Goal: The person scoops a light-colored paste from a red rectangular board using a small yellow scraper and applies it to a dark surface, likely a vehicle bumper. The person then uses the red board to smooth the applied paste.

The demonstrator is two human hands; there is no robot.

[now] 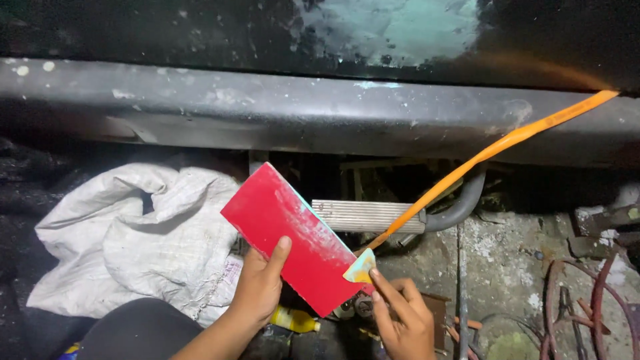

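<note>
Both hands busy: left hand (259,283) grips red board (293,237), right hand (400,317) pinches small scraper (360,268) on it. Risk: loose pinch, scraper slips off edge.

light: dim, frontal, harsh; shadows: deep at edges; blur: slight

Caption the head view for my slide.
Left hand holds a red board; right hand presses a small scraper against its corner.
</note>
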